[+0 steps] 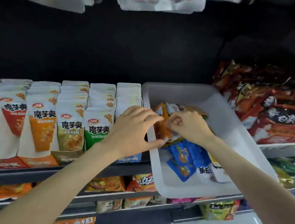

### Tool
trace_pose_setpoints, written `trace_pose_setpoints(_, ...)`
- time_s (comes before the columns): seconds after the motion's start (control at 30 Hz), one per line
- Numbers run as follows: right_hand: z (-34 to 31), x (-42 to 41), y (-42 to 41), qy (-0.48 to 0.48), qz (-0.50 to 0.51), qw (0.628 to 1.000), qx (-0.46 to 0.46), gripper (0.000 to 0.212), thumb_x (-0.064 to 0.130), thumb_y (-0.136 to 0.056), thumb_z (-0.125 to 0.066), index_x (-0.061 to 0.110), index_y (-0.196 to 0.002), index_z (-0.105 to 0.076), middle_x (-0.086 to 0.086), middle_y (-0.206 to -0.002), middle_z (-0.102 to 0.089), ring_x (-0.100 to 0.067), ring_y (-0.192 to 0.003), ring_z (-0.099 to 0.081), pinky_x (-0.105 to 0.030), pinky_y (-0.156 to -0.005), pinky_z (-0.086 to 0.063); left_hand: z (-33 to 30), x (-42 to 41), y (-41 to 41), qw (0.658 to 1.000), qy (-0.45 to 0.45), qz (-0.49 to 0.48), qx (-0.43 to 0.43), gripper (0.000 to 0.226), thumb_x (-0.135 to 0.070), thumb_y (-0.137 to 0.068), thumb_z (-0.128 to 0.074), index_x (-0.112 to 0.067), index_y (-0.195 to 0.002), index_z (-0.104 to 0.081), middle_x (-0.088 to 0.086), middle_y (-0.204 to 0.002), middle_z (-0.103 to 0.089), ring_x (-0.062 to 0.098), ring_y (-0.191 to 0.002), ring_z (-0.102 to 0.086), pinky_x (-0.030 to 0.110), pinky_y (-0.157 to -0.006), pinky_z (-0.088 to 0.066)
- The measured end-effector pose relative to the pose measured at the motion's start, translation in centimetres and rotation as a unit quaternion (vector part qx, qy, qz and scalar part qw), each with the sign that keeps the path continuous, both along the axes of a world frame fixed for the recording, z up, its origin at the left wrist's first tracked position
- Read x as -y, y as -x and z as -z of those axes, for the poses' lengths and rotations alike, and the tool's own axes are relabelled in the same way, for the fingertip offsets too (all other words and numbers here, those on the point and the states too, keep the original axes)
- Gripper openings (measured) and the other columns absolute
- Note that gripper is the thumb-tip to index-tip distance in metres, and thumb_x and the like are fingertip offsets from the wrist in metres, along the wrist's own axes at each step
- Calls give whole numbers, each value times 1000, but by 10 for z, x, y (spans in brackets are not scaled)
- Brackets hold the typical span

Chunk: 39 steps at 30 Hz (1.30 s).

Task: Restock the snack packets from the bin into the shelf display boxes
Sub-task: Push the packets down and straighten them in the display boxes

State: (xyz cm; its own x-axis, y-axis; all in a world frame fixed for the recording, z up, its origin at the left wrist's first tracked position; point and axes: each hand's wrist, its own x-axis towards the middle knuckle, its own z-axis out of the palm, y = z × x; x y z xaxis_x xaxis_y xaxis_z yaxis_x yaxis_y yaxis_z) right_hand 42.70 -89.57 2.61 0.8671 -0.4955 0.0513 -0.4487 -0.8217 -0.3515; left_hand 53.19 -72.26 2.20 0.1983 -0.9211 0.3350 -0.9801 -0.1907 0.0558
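A small stack of orange packets (162, 128) is gripped on edge between both hands at the left wall of the white bin (200, 95): the left hand (132, 129) is curled around the stack, thumb below at 5 o'clock and fingers over the top, while the right hand (189, 126) is closed in a pinch on the stack's upper edge. The bin is set tilted on the shelf (38, 175), just beside the display boxes at 9 o'clock. Inside the bin, blue packets (184, 157) are heaped at 6 o'clock of the hands, a white packet (212, 171) with dark characters lies toward 4 o'clock, and more orange and white packets (178, 108) are seen at 12 o'clock. On the shelf, display boxes (7, 163) are filled with upright white pouches (43, 120) in rows — red, orange, olive and green panels — each printed 魔芋爽. A price tag (87, 221) reading 2.5 is fixed to a lower shelf edge at 7 o'clock. Large red bags (278, 118) are stacked at 2 o'clock — one marked 白象.
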Motion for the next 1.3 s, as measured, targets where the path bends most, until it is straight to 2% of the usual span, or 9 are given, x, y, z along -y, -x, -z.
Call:
trace_pose_setpoints(0.17,9,-11,-21,77,3,991,-108,27,38,-85,-60,12,-81,-66,-9,-88,-63,-30,-90,-63,-29,-67,-41,2,5,-7,998,-47,-17,-35,77,-78,-80,-31,-29,-136,-47,-8,-139,-49,11,-130,-39,27,-107,-24)
trace_pose_setpoints(0.3,-20,-3,0,60,48,997,-29,20,32,-87,-55,18,-91,-69,-6,-90,-67,-30,-90,-63,-33,-73,-46,-10,11,-3,984,67,-57,-157,54,-55,-86,-57,-29,-133,-49,-10,-133,-52,7,-119,-48,23,-96,-34)
trace_pose_setpoints(0.37,-35,0,22,76,89,989,89,13,31,-85,-58,23,-92,-66,-1,-86,-69,-28,-85,-64,-34,-72,-50,-22,18,1,937,138,-88,-308,41,-45,-88,-59,-26,-123,-56,-10,-117,-62,2,-99,-60,24,-86,-48)
trace_pose_setpoints(0.47,-43,-16,53,105,104,933,329,13,33,-83,-57,22,-82,-64,6,-69,-66,-19,-65,-63,-36,-58,-52,-45,24,20,784,176,-52,-593,48,-42,-88,-56,-23,-131,-49,-2,-118,-64,7,-91,-68,24,-80,-55)
trace_pose_setpoints(0.63,-30,-52,67,271,32,863,425,12,18,-89,-64,14,-81,-72,2,-79,-69,-18,-64,-60,-31,-56,-45,-55,28,62,685,243,41,-685,56,-36,-88,-54,-26,-140,-36,-5,-115,-66,14,-105,-65,29,-86,-54)
trace_pose_setpoints(0.87,-17,-66,73,205,-54,899,384,37,48,-92,-53,18,-98,-74,4,-110,-68,-11,-96,-62,-30,-86,-39,-45,21,56,728,316,-5,-608,39,-2,-94,-54,-27,-123,-47,5,-109,-68,15,-97,-67,29,-77,-55)
trace_pose_setpoints(1.0,-31,-62,75,45,-24,918,392,27,35,-96,-49,19,-104,-70,10,-103,-69,-2,-96,-61,-26,-83,-45,-42,6,47,746,290,-5,-599,42,-5,-93,-57,-29,-125,-45,2,-108,-69,15,-95,-68,31,-75,-56)
trace_pose_setpoints(1.1,-46,-60,63,-105,-16,923,369,30,29,-92,-61,20,-121,-60,12,-101,-66,1,-91,-62,-19,-76,-52,-39,-17,45,799,244,-6,-550,41,-8,-93,-56,-39,-118,-44,-10,-104,-69,5,-93,-67,23,-78,-53)
trace_pose_setpoints(1.3,-80,-83,17,-275,-155,918,241,47,24,-84,-69,28,-125,-46,6,-102,-68,-5,-80,-69,-21,-65,-56,-40,-88,22,855,220,-66,-465,43,-12,-94,-54,-40,-122,-37,-19,-102,-64,-6,-94,-62,11,-78,-47)
